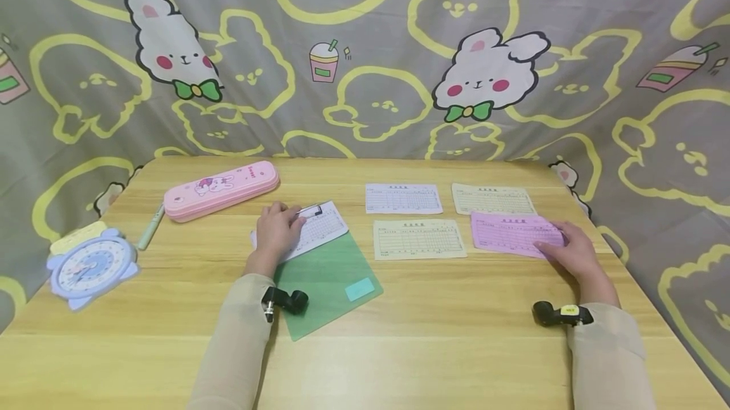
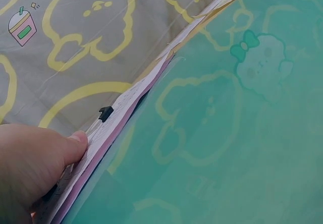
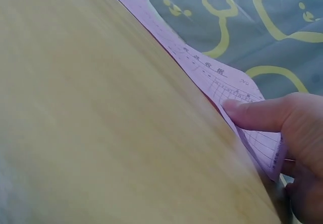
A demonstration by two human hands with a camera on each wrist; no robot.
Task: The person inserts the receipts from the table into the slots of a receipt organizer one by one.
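Note:
My left hand (image 1: 276, 232) grips the top of a green translucent clipboard (image 1: 342, 267). White form slips (image 1: 325, 227) with pink ones beneath lie under its metal clip (image 1: 310, 210). In the left wrist view the thumb (image 2: 75, 146) presses beside the clip's black corner (image 2: 106, 114); the other fingers are mostly hidden. At the right, my right hand (image 1: 576, 251) pinches the right end of a pink-purple receipt slip (image 1: 510, 234). The thumb (image 3: 245, 114) lies on its printed face, and the slip bends up slightly at that end.
A white slip (image 1: 403, 198) and two yellowish slips, the nearer (image 1: 419, 239) and the farther (image 1: 492, 199), lie around the purple one. To the left are a pink pencil case (image 1: 222, 191), a green marker (image 1: 151, 227), a blue clock (image 1: 93, 267) and a yellow pad (image 1: 78, 237).

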